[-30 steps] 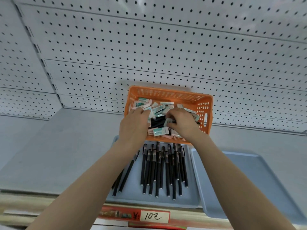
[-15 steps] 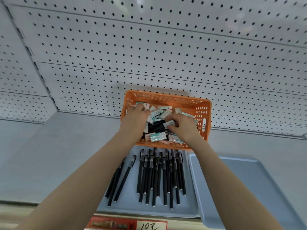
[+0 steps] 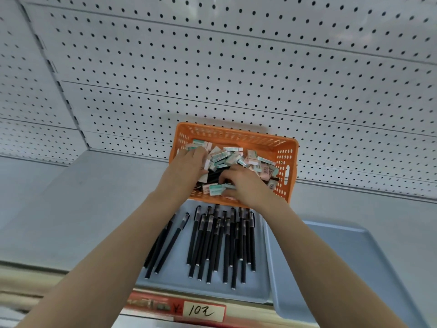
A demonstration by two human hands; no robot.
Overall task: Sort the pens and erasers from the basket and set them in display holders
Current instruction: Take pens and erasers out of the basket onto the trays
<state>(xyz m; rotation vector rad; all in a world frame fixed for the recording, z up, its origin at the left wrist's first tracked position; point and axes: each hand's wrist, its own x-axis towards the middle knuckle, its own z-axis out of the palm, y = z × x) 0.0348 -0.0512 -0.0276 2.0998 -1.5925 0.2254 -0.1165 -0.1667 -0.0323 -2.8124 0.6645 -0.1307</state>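
Head view: nearest, a handwritten price label [image 3: 203, 313] sits on the shelf edge. Behind it lies the left tray [image 3: 165, 284], holding a row of black pens [image 3: 212, 245], with the right tray [image 3: 343, 256] just beside it. Past the trays, both hands reach into the orange basket [image 3: 236, 136]. The left hand [image 3: 186, 164] lies with straight fingers on the erasers [image 3: 227, 157] at the basket's left side. The right hand [image 3: 246, 185] has its fingers curled among erasers and loose pens [image 3: 214, 176] near the front wall; I cannot tell what it grips. A white pegboard [image 3: 236, 67] rises behind.
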